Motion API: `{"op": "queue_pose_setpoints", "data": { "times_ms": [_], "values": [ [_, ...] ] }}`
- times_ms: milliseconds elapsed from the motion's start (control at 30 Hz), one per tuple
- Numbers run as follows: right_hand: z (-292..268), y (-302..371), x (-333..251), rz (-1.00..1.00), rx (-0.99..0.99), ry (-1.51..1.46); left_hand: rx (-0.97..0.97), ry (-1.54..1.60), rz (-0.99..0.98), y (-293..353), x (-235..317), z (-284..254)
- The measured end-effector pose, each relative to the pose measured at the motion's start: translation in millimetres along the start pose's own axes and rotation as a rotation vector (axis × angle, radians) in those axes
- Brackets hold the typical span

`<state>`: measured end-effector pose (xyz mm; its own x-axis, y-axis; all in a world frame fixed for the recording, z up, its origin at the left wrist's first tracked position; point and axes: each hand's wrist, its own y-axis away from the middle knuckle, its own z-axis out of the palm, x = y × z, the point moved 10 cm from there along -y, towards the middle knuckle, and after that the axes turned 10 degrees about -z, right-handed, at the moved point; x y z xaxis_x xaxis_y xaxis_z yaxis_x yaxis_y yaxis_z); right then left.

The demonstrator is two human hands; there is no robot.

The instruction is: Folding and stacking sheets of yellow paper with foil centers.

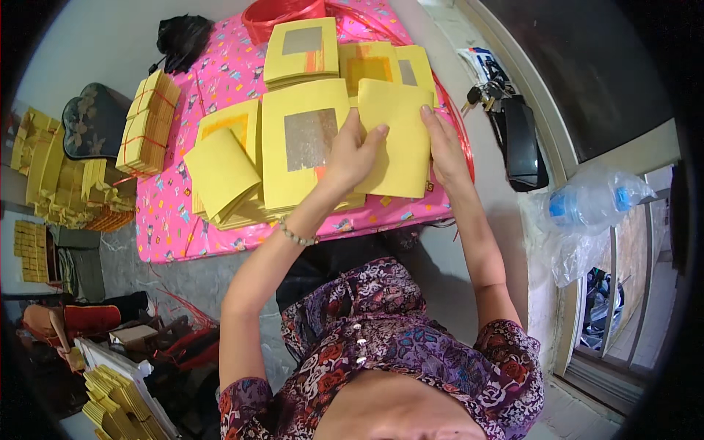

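Note:
Between my two hands is a folded bundle of yellow joss paper (397,139), held nearly upright over the table's right part. My left hand (355,152) grips its left edge, thumb across the front. At its right edge is my right hand (446,147), fingers along the side. Just left lies a stack of yellow joss paper with a silver square (312,139). Another stack with an orange patch (233,123) has a folded yellow bundle (223,176) lying aslant on it. More stacks sit behind, one with a silver patch (302,45).
The table has a pink patterned cover (165,231). A tied yellow bundle (147,125) stands at its left, near a black bag (183,42). A red basket (282,16) is at the back. Keys (490,88) and a black case (521,139) lie on the right ledge, near a plastic bottle (587,205).

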<state>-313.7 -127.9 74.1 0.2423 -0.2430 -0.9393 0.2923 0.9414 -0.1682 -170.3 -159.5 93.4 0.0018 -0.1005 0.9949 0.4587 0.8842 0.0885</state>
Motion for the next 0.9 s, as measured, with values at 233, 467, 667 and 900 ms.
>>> {"op": "queue_pose_setpoints", "data": {
  "times_ms": [233,467,667,900],
  "values": [
    [-17.7,12.5,-12.3,-0.031,0.009,0.028,-0.098,0.118,0.072,14.9,2.9,22.3],
    [-31.5,14.6,-19.3,0.008,-0.031,0.047,-0.098,0.08,0.062,7.7,0.0,23.2],
    [-16.4,19.7,-22.1,0.069,-0.174,0.261,-0.116,0.089,-0.108,-14.6,-3.4,20.4],
    [-20.7,13.8,-23.4,0.12,-0.219,0.358,-0.057,0.151,-0.189,-33.5,5.6,18.5]
  ]
}}
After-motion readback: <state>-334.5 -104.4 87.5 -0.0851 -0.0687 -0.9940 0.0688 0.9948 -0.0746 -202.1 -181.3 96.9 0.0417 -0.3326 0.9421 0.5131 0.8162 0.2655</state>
